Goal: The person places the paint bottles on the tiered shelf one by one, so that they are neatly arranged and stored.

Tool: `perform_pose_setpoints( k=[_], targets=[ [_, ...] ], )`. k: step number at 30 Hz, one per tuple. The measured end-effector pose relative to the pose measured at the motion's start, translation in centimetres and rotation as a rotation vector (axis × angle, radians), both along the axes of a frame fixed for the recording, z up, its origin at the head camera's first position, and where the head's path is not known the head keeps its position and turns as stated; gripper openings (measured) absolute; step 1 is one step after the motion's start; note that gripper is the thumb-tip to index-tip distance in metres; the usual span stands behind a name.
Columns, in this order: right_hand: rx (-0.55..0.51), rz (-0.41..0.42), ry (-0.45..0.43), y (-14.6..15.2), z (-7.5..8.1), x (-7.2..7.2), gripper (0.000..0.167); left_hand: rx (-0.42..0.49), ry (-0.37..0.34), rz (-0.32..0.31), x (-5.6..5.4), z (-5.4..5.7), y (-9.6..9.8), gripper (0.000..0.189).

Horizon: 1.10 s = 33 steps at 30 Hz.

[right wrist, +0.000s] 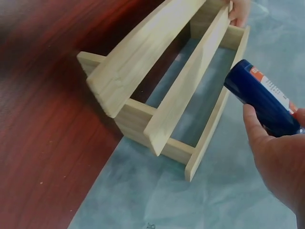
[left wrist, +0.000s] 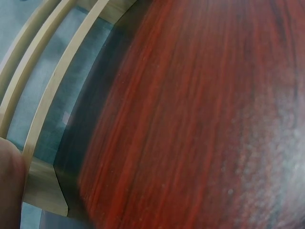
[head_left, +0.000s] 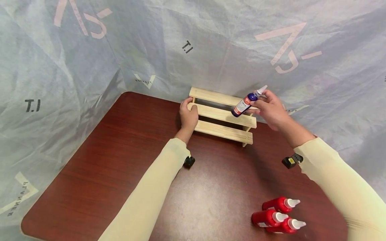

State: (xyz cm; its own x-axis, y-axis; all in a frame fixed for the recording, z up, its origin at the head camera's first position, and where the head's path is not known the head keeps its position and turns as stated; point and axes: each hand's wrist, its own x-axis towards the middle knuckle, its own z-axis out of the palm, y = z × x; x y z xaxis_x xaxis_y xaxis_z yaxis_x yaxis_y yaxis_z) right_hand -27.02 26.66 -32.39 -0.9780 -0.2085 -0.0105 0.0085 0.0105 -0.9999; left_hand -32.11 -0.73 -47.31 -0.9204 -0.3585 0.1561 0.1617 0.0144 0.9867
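Observation:
A three-tiered rack of pale wooden slats (head_left: 221, 114) stands at the table's back edge, against the sheeted wall. At its left end my left hand (head_left: 188, 117) grips the middle slat, thumb on the front; the left wrist view catches only part of that hand (left wrist: 10, 186) beside the slats (left wrist: 58, 78). My right hand (head_left: 272, 110) holds a dark blue bottle (head_left: 243, 104) with a white pointed nozzle and a red-and-white label. The bottle is tilted, base toward the lower left, above the rack's right part. In the right wrist view, its base (right wrist: 238, 76) is apart from the slats.
Three red bottles (head_left: 266, 218) with white pointed nozzles stand close together at the table's front right. The dark red wooden table (head_left: 120, 160) has a rounded left corner. Grey printed sheeting (head_left: 169, 67) hangs behind and beside it.

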Motion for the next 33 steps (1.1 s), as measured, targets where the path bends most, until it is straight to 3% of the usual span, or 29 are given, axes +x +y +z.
perform_pose_setpoints(
  k=[8,14,21,25,33],
  targets=[
    [0.111,-0.033,-0.011,-2.8,-0.1,-1.8,0.032,-0.004,-0.003,-0.008,0.0,0.0,-0.2,0.042],
    [0.103,-0.024,0.005,-5.1,-0.3,-3.1,0.034,-0.011,0.003,-0.013,-0.1,-0.2,-0.6,0.041],
    [0.116,-0.001,-0.005,-7.6,-0.3,-3.8,0.045,0.012,-0.003,-0.010,0.5,-0.4,-1.2,0.040],
    [0.104,-0.013,0.040,-8.9,0.1,-4.5,0.040,0.008,0.007,0.005,0.3,-0.1,-1.6,0.040],
    [0.205,-0.023,0.060,-11.4,0.4,-5.8,0.041,-0.011,-0.005,0.018,0.3,0.1,-2.0,0.040]
  ],
)
